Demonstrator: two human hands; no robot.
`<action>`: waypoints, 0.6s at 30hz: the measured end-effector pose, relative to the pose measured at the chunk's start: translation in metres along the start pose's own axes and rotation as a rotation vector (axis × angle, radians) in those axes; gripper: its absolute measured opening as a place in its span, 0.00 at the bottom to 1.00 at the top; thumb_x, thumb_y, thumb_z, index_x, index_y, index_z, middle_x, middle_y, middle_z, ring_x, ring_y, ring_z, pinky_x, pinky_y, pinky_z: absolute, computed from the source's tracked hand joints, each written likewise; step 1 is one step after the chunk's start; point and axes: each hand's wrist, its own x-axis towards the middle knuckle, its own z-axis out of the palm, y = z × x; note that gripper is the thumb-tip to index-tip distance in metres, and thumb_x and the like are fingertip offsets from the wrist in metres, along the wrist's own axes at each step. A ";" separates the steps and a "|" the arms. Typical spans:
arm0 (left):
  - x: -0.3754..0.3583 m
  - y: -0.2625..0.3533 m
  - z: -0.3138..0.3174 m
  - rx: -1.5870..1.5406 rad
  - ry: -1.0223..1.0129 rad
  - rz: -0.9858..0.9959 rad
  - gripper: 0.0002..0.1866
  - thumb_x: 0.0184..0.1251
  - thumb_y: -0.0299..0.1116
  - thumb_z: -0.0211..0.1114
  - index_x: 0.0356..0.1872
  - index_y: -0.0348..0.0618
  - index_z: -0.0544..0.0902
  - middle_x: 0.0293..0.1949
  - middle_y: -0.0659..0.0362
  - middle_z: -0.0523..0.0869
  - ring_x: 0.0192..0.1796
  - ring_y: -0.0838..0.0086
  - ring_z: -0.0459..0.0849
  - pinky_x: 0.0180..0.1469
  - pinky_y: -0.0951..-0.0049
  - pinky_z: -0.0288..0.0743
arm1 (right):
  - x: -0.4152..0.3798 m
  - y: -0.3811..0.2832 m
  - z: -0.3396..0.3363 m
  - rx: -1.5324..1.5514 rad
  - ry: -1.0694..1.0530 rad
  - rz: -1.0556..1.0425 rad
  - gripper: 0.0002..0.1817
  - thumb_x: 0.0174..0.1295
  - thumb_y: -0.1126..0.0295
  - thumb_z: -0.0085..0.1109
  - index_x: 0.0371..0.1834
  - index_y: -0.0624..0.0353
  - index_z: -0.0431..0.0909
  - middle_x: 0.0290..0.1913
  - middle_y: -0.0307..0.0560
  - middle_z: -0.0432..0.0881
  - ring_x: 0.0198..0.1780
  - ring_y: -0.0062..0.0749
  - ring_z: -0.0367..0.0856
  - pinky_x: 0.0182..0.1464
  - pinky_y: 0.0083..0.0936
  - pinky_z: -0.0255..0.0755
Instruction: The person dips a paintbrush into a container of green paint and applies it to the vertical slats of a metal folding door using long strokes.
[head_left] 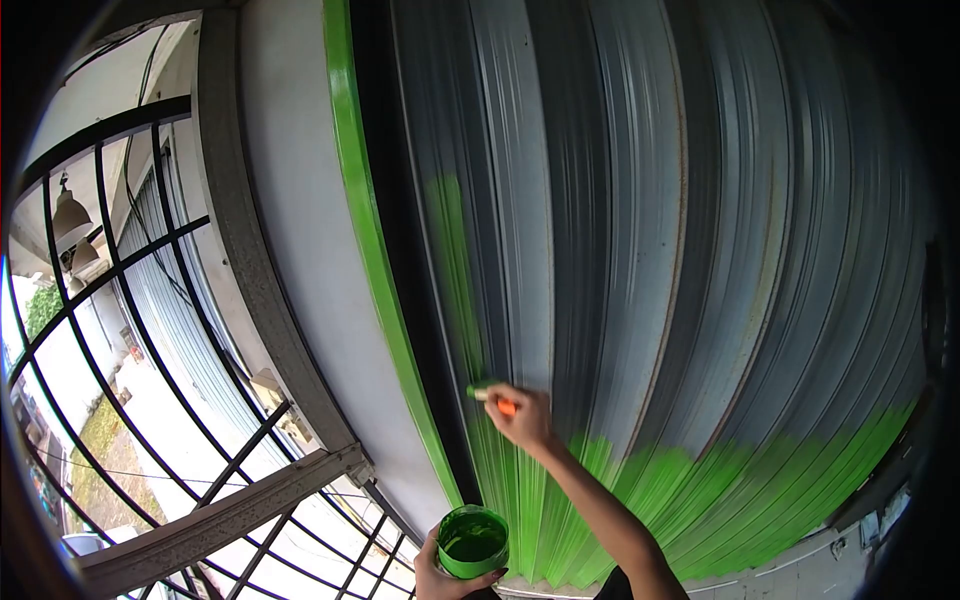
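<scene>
My right hand (522,420) is closed around a paintbrush (507,405) with an orange part on its handle. The bristles, wet with green, touch the grey corrugated metal shutter (630,250) near its left edge. A green streak (455,260) runs up the shutter above the brush. Lower down, a broad band of green paint (650,500) covers the ridges. At the bottom, my left hand (440,575) grips a round tub of green paint (473,540) from its left side and underneath. Dark green paint shows inside the tub, and its rim is smeared.
A green-painted vertical strip (365,220) borders the shutter, beside a white wall (310,200). To the left, black window bars (120,270) stand in a grey frame (240,190), with hanging lamps (70,220) beyond. Pale floor (800,560) shows at the lower right.
</scene>
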 end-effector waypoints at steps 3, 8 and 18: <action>0.001 0.006 -0.002 0.042 -0.008 -0.009 0.45 0.30 0.39 0.86 0.54 0.32 0.74 0.47 0.52 0.85 0.51 0.68 0.85 0.59 0.66 0.76 | 0.058 -0.037 -0.025 0.146 0.253 -0.151 0.11 0.54 0.76 0.64 0.41 0.54 0.84 0.26 0.40 0.84 0.22 0.24 0.82 0.24 0.19 0.73; 0.001 -0.002 -0.005 0.053 -0.012 0.002 0.44 0.30 0.39 0.86 0.53 0.32 0.75 0.47 0.51 0.85 0.50 0.68 0.85 0.58 0.66 0.76 | 0.029 -0.012 -0.006 0.158 0.250 -0.040 0.13 0.57 0.76 0.61 0.46 0.60 0.83 0.28 0.47 0.84 0.24 0.27 0.83 0.26 0.20 0.74; 0.004 -0.013 -0.007 -0.010 0.016 -0.009 0.44 0.29 0.36 0.86 0.53 0.31 0.74 0.47 0.51 0.85 0.51 0.67 0.85 0.58 0.66 0.76 | -0.171 0.019 0.021 0.118 -0.026 0.251 0.09 0.60 0.74 0.61 0.43 0.58 0.84 0.23 0.40 0.83 0.22 0.19 0.81 0.24 0.17 0.74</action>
